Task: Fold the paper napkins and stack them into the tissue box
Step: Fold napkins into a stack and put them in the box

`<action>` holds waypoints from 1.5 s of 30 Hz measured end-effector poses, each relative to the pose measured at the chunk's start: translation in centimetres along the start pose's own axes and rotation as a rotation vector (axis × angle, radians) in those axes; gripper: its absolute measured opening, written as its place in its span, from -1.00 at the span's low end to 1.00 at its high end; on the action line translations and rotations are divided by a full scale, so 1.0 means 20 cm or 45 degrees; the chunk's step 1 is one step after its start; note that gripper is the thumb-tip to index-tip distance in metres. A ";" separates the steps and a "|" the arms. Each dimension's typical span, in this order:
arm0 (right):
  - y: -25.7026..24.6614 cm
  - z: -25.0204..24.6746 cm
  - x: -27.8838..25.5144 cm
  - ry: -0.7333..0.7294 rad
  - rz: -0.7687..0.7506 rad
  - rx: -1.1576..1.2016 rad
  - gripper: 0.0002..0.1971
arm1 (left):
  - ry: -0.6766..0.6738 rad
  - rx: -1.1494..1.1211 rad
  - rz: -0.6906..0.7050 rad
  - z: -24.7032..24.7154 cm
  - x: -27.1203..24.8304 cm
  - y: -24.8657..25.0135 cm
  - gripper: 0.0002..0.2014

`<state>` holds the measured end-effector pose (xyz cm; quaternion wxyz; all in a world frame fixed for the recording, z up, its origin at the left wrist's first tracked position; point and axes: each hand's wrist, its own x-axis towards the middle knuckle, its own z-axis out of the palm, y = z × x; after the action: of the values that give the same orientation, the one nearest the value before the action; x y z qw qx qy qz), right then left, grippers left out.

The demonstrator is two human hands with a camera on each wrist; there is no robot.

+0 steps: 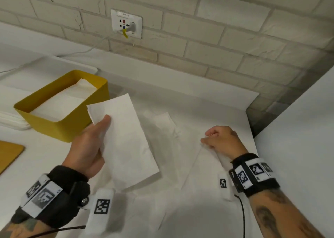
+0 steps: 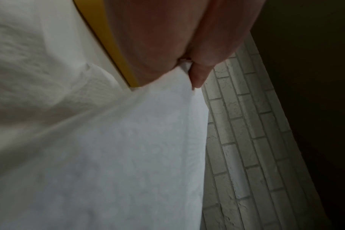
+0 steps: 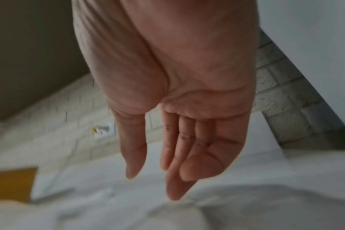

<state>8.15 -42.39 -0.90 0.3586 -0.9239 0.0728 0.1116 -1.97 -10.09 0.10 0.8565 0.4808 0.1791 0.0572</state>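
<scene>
My left hand (image 1: 98,132) pinches a folded white napkin (image 1: 126,142) by its left edge, thumb on top, and holds it in the air just right of the yellow tissue box (image 1: 59,129). Folded napkins (image 1: 59,104) lie stacked inside the box. The left wrist view shows my left hand (image 2: 197,74) gripping the napkin (image 2: 128,147) beside the yellow box (image 2: 112,51). My right hand (image 1: 215,138) hovers, relaxed and holding nothing, over unfolded napkins (image 1: 180,167) spread on the white table. In the right wrist view the right hand (image 3: 158,175) has its fingers nearly straight.
A brick wall with a socket and plugged-in cable (image 1: 126,24) runs along the back. A white tray (image 1: 54,64) sits behind the box, and a stack of white sheets (image 1: 12,122) lies to the box's left. A yellow board (image 1: 9,156) lies at the left edge. A white panel (image 1: 298,129) closes the right side.
</scene>
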 end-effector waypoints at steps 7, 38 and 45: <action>0.01 0.05 0.23 -0.041 0.104 -0.371 -0.64 | 0.004 0.009 0.012 0.00 -0.03 -0.01 -0.78; -0.02 0.10 0.21 0.036 0.020 -0.217 -0.75 | 0.003 0.012 -0.036 0.00 -0.05 -0.02 -0.74; -0.08 0.00 0.13 0.124 -0.128 -0.030 -0.92 | 0.002 0.036 0.024 -0.01 -0.03 0.01 -0.78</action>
<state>11.02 -41.35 -0.58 0.3489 -0.9349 0.0422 0.0490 -2.67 -9.97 0.39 0.8489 0.4944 0.1759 0.0630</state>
